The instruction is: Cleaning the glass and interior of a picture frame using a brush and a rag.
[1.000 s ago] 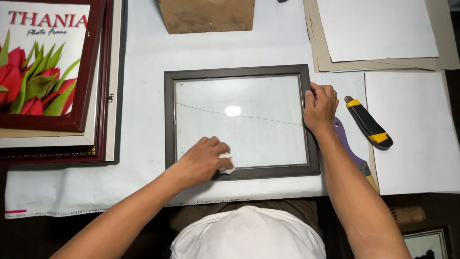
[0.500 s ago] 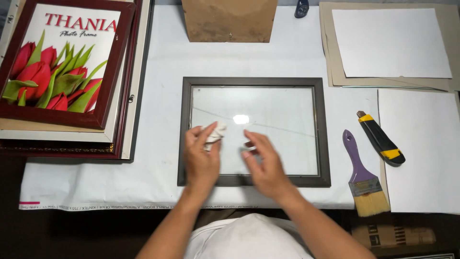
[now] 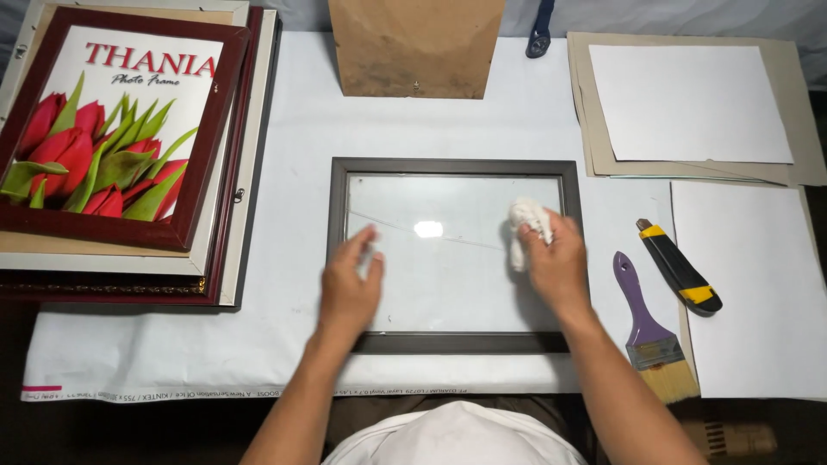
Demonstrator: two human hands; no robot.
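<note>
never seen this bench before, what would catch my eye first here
Centre stage lies a dark picture frame with bare glass, the right hand pressing a white cloth on it and the left hand flat beside. At far left, a stack of frames topped by a red tulip print draws the eye.

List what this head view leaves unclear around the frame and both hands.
- Head view: right hand covers most of the white cloth.
- Left hand is motion-blurred; contact with the glass is unclear.
- Dark frame: both forearms cross its bottom rail.
- Dark object: cut off by the top edge.
</note>
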